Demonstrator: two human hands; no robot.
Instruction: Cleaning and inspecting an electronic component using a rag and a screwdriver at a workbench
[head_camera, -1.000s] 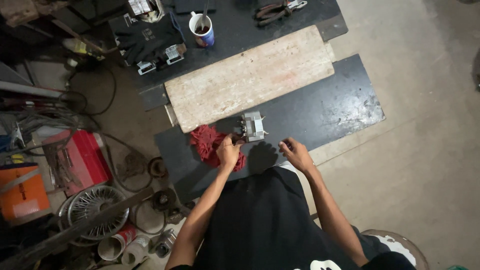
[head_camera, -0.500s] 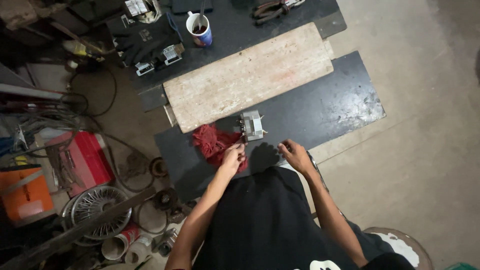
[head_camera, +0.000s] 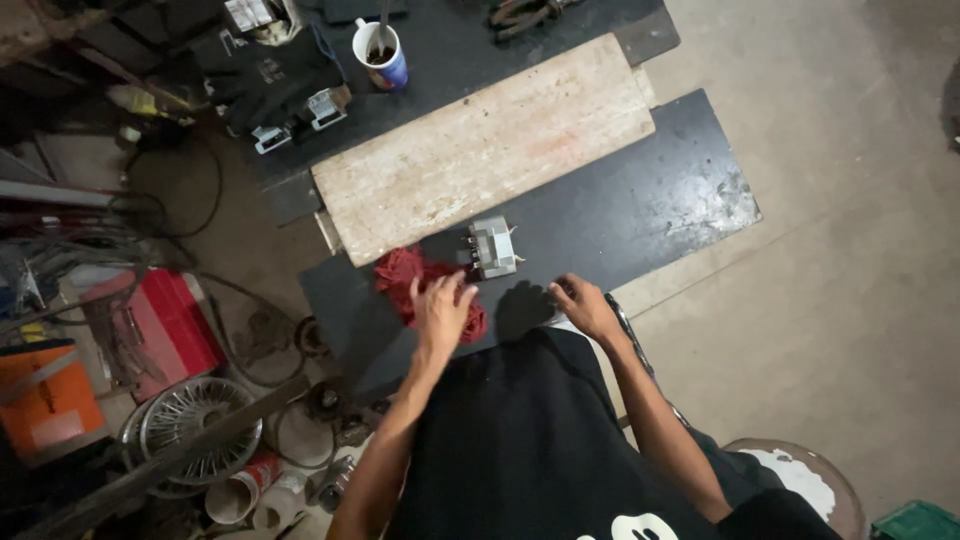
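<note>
The left hand (head_camera: 440, 310), fingers spread and empty over the red rag (head_camera: 412, 282), is nearer the metal block (head_camera: 492, 247) just beyond than the open right hand (head_camera: 585, 307).

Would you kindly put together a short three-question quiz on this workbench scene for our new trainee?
1. True or false: the left hand lies over the red rag.
2. Which thing stands nearest the small metal block? A) the cup B) the red rag C) the wire wheel
3. Fill in: the right hand rests at the near edge of the dark ____.

Key
1. True; its fingers are spread above the rag.
2. B; the rag lies just beside the block, while the cup sits far beyond the pale wooden plank and the wheel is on the floor.
3. Board.
</note>
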